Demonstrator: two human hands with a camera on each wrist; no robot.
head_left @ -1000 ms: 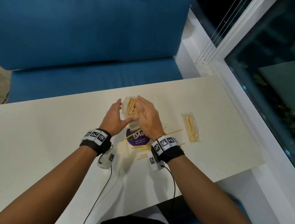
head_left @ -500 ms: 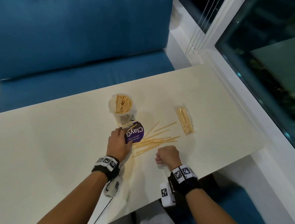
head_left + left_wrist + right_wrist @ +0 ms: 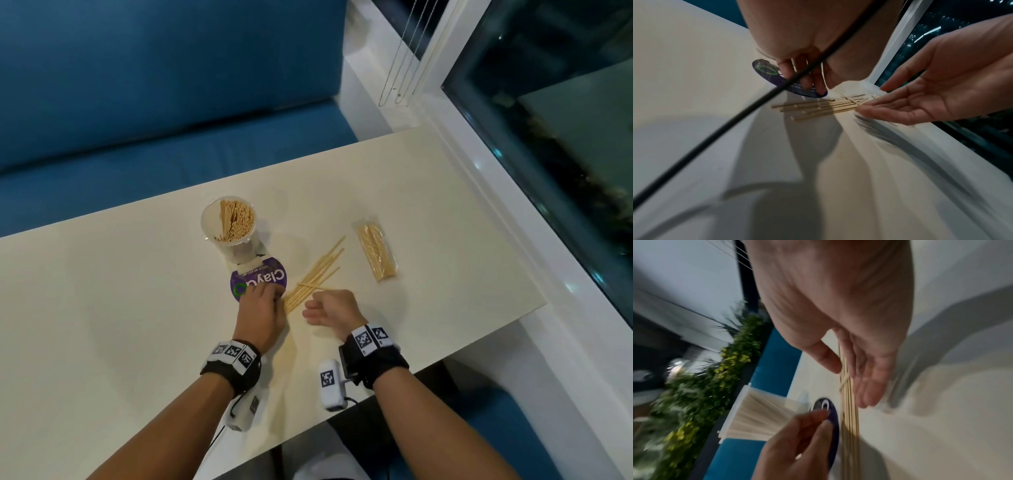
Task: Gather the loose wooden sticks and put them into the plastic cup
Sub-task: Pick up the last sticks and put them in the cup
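A clear plastic cup (image 3: 228,219) packed with wooden sticks stands upright at the table's middle. Several loose sticks (image 3: 315,274) lie bunched in a slanted row to its front right. My right hand (image 3: 327,306) is open, set on edge, its straight fingers (image 3: 885,107) against the near ends of the loose sticks (image 3: 818,107). My left hand (image 3: 262,313) rests its fingertips (image 3: 807,81) on a purple round lid (image 3: 258,281) lying flat beside the sticks. In the right wrist view the loose sticks (image 3: 849,402) run between the lid (image 3: 833,426) and my right palm.
A sealed clear packet of sticks (image 3: 376,251) lies to the right of the loose ones. The cream table (image 3: 137,308) ends near my wrists and at a white window sill (image 3: 513,222) on the right. A blue sofa (image 3: 154,85) stands behind.
Both hands came back from the cup to the loose sticks. The right hand opened from a fist and moved up against the sticks, which now lie bunched closer together and more slanted.
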